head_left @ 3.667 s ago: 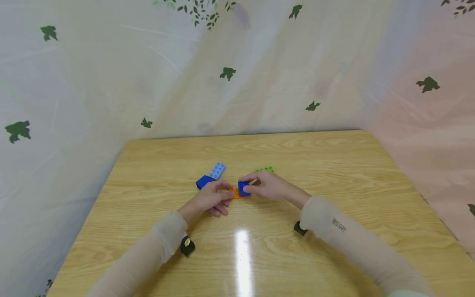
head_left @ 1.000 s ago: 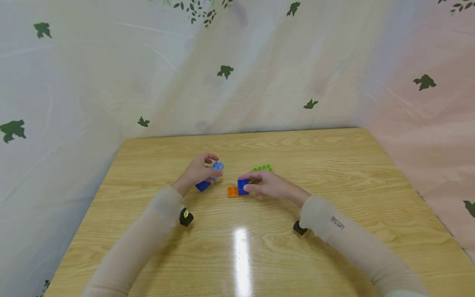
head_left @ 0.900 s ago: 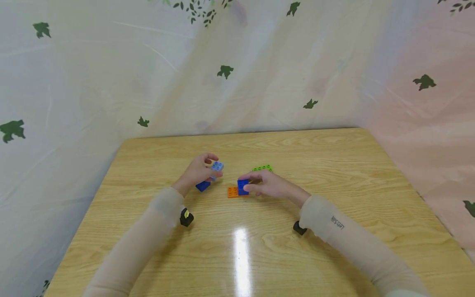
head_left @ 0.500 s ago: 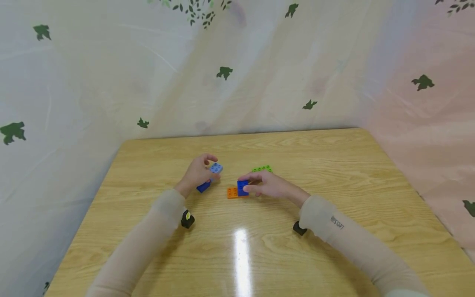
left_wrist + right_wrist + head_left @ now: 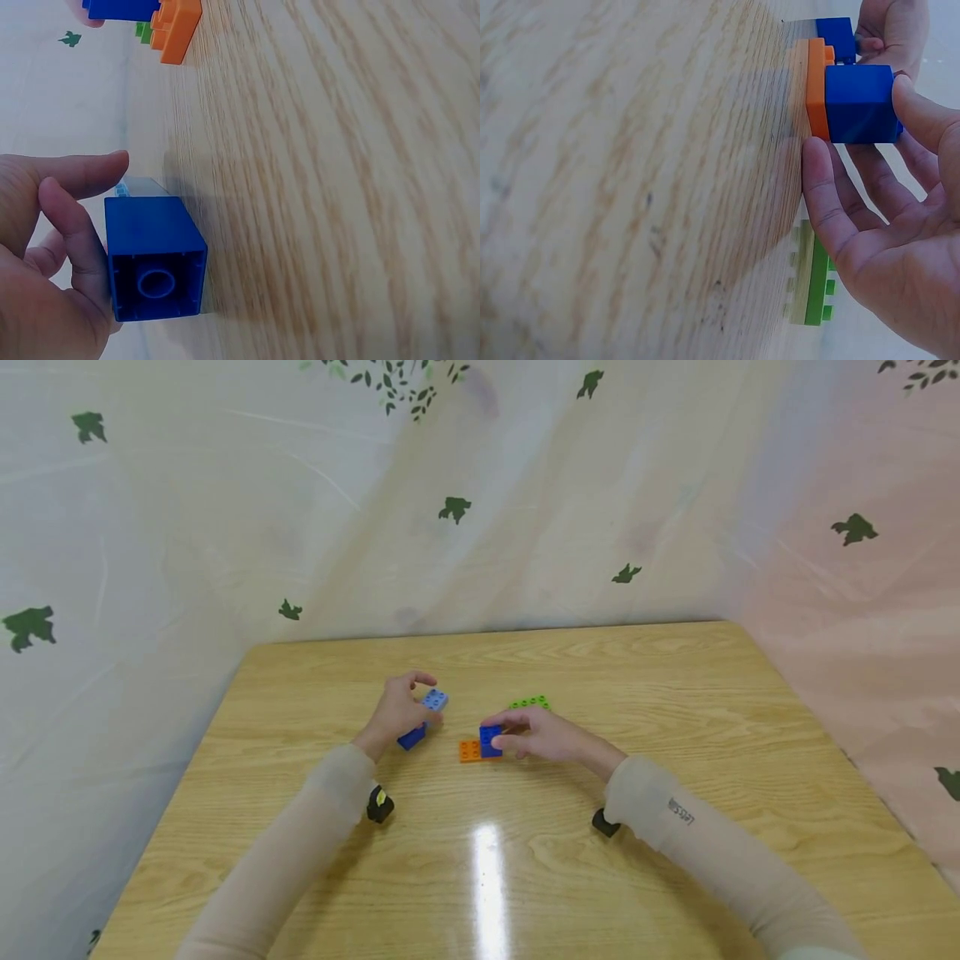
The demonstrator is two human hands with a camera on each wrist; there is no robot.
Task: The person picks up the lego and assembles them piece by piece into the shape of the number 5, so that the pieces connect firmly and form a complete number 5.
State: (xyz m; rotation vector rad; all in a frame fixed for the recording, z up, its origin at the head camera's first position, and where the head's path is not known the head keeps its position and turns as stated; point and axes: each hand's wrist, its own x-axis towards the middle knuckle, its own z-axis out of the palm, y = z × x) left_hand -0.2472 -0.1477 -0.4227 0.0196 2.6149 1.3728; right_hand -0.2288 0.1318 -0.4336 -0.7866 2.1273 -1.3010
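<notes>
Well in from far and side edges of the table (image 5: 637, 693), narrow gap between hands: left hand (image 5: 397, 708) half curled around light blue block (image 5: 435, 698), dark blue block (image 5: 411, 738) beside; right hand (image 5: 553, 735) pinching second blue block (image 5: 487, 735) on orange block (image 5: 469, 751), green block (image 5: 532, 702) just beyond.

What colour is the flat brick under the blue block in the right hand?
The flat brick is orange, seen best in the right wrist view.

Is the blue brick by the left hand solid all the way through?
No, the left wrist view shows that this blue brick is hollow, with one end open.
</notes>
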